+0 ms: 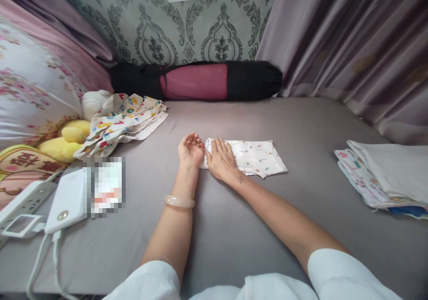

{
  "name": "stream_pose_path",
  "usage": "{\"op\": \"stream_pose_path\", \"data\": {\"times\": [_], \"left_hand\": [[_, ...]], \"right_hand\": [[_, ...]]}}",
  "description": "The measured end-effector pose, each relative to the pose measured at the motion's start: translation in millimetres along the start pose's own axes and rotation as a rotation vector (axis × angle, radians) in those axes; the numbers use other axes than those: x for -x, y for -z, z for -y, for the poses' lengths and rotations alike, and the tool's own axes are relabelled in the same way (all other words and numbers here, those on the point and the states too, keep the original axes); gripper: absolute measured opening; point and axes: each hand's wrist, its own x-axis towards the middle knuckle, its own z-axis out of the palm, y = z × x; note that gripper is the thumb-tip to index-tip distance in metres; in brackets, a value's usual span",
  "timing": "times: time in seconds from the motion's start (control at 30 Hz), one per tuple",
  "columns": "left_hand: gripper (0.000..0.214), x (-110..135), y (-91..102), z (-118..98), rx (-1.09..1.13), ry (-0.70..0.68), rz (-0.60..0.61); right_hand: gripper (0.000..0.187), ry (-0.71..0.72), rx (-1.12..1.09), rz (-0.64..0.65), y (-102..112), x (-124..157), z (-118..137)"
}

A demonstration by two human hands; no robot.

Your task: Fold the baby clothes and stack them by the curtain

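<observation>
A folded white garment with small prints lies flat on the grey sheet in front of me. My right hand rests palm down on its left part, fingers stretched out, covering some of the cloth. Beside the garment's left edge is my left hand, turned palm up with its fingers loosely curled and apart. Nothing shows in that palm. Whether its outer edge touches the cloth I cannot tell.
At the right is a stack of folded clothes. A crumpled printed cloth, a yellow plush toy, a white power bank and a power strip are at the left. A black and pink bag lies along the wall.
</observation>
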Motion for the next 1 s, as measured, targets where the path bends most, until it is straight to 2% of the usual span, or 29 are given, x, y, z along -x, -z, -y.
{"op": "stream_pose_path", "data": {"times": [0.2, 0.4, 0.7, 0.87, 1.0], "left_hand": [[0.018, 0.1, 0.7, -4.5, -0.009, -0.058, 0.053], [0.024, 1.4, 0.7, -12.6, 0.056, -0.169, 0.058], [0.023, 1.7, -0.3, -7.3, 0.02, -0.111, 0.081], [0.018, 1.6, -4.9, -3.9, -0.057, -0.111, 0.098], [0.009, 4.5, -14.4, 8.9, -0.305, -0.202, 0.117]], "right_hand": [[0.057, 0.043, -0.006, 0.017, 4.7, -5.2, 9.4], [0.057, 0.11, -0.034, 0.049, -2.2, -5.4, 19.4], [0.056, 0.102, -0.074, 0.094, 2.0, -5.3, 18.2], [0.056, 0.091, -0.064, 0.029, 13.1, 2.3, 5.1], [0.056, 0.033, -0.006, -0.021, 19.6, 13.6, -19.9]]}}
